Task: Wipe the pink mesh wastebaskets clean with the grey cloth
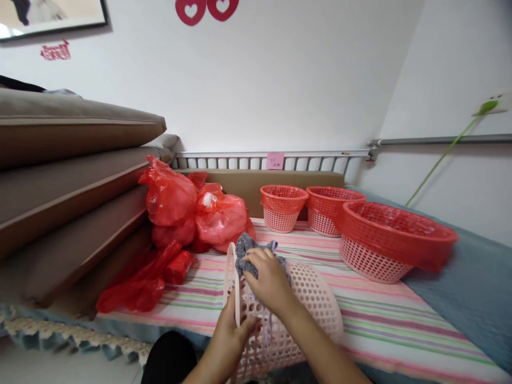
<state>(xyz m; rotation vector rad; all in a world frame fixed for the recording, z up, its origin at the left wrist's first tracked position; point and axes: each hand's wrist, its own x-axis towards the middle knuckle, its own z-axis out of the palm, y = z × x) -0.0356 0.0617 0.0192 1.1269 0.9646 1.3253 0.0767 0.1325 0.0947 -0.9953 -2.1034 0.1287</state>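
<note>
A pale pink perforated plastic basket (316, 298) lies tilted on its side at the front edge of the striped cloth, its rim facing left. My left hand (236, 330) grips the rim from the near side, thumb on the outer wall. Pressed against the upper outside near the rim is a grey cloth (245, 250), bunched under the curled fingers of my right hand (266, 274). The underside of the basket and part of the cloth are hidden by my hands and forearms.
Red bags line three baskets, a small one (282, 220), a middle one (323, 221) and a large one (372, 261). Filled red bags (222, 221), a red bag roll (178, 266) and stacked cushions (72, 176) are left. A radiator (228, 161) stands behind.
</note>
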